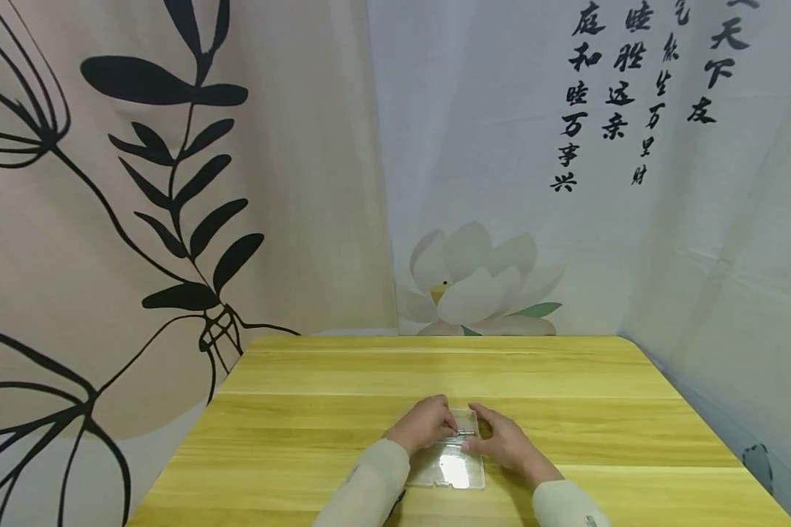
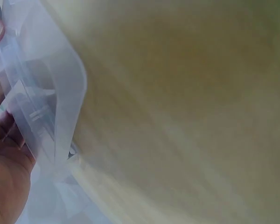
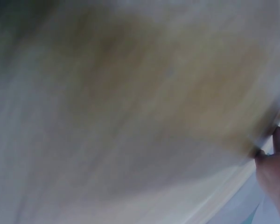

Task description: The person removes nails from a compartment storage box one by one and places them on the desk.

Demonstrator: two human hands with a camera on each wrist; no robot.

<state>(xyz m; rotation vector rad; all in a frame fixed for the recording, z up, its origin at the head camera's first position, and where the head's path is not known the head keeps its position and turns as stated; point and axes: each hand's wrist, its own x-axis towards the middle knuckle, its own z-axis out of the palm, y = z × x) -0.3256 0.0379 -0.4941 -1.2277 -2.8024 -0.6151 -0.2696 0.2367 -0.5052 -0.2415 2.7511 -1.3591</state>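
A clear plastic case (image 1: pixel 428 472) lies on the wooden table, its near half showing a bright glare. Across its middle runs a thin shiny metal piece (image 1: pixel 464 433). My left hand (image 1: pixel 427 423) reaches over the case from the left, fingers curled and fingertips pinching at the left end of that piece; its details are too small to make out. On the opposite side, my right hand (image 1: pixel 510 443) holds the right edge of the case between thumb and fingers. Close up in the left wrist view, the case's see-through wall (image 2: pixel 65 84) stands beside the fingers.
The yellow wood-grain table (image 1: pixel 290 432) extends around the case on all sides. Behind it hangs a pale curtain (image 1: pixel 316 183) printed with dark leaves, a lotus and black characters.
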